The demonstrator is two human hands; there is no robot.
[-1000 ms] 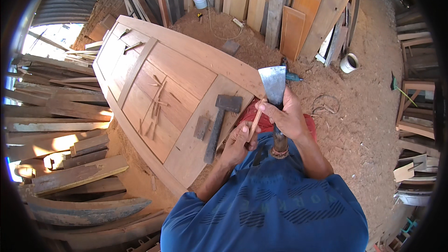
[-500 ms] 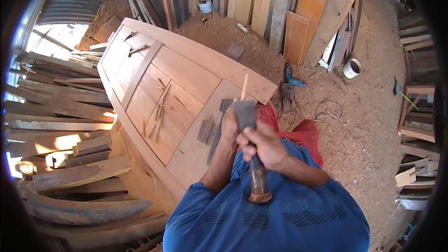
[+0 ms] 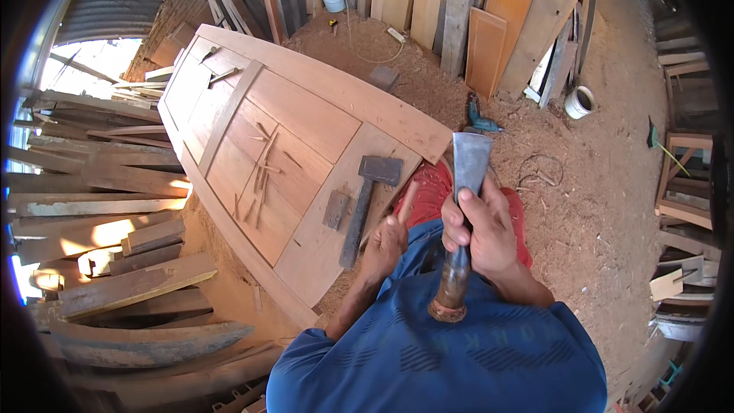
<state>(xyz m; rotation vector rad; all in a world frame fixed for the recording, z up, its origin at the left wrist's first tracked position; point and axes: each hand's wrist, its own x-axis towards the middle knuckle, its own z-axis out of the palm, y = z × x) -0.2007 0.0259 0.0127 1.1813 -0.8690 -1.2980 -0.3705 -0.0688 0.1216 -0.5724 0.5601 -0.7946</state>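
My right hand (image 3: pixel 491 231) is wrapped round a wide wood chisel (image 3: pixel 470 162), its broad metal blade pointing up and away and its handle end near my shirt. In my left hand (image 3: pixel 386 245), closed fingers grip a thin wooden stick (image 3: pixel 410 197) that juts out above the fist, apart from the chisel. Just left of that hand a hammer (image 3: pixel 358 220) with a dark handle lies on the panelled wooden door (image 3: pixel 310 269). Beside it sits a small wooden block (image 3: pixel 336 209). Several thin wooden slivers (image 3: pixel 265 162) are scattered over the middle panels.
Two tools, one a hammer-like tool (image 3: pixel 223 76), lie at the door's far end. Stacked planks (image 3: pixel 138 287) fill the left side. Boards (image 3: pixel 428 0) lean at the back. A blue power drill (image 3: pixel 482 116) and white bucket (image 3: pixel 579 102) stand on the sawdust-covered floor (image 3: pixel 581 206).
My hands have drawn apart: the right moved right with the chisel, the left lowered with the stick. The chisel blade no longer overlaps the stick, and the hammer is now fully visible.
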